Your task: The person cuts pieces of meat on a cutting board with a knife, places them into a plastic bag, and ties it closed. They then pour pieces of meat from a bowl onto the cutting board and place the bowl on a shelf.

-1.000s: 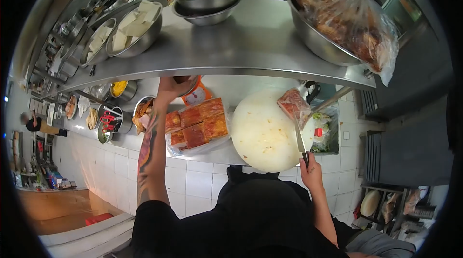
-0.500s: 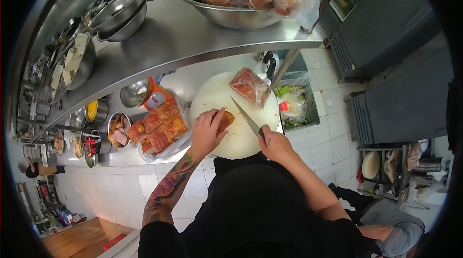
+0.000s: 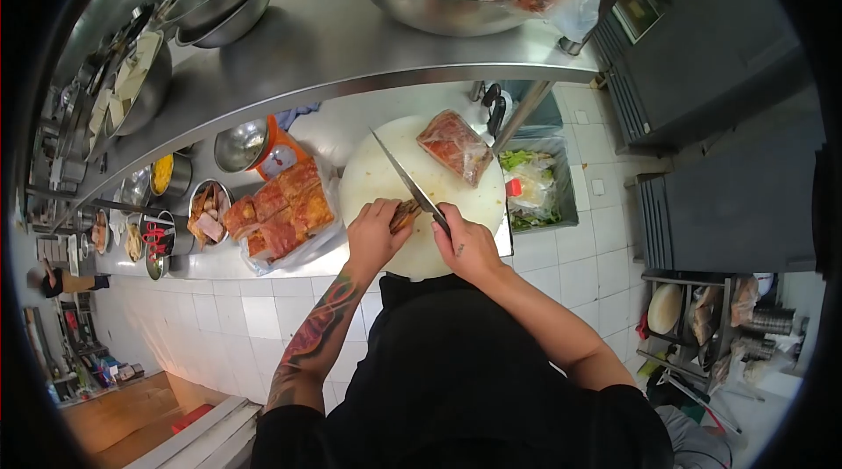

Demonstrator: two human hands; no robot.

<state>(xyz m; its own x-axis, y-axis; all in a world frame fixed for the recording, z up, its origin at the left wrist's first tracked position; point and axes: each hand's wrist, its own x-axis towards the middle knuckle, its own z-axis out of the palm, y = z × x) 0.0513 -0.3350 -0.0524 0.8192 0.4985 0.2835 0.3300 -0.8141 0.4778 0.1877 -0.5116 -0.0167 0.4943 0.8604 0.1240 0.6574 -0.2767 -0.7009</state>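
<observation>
We see right hand (image 3: 467, 245) wrapped round knife (image 3: 403, 172) handle | left hand (image 3: 373, 230), fingers curled, gripping browned piece (image 3: 404, 215) on board (image 3: 469, 210) | knife, previously apart, now reaches piece: both hands share one spot, contact unclear | bagged meat (image 3: 454, 149) crowds far-right rim; bare board rightward; shelf (image 3: 351, 43) edge beyond

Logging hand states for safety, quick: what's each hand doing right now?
Left hand: closed on brown food at the cutting board.
Right hand: closed around the handle of the knife.
</observation>
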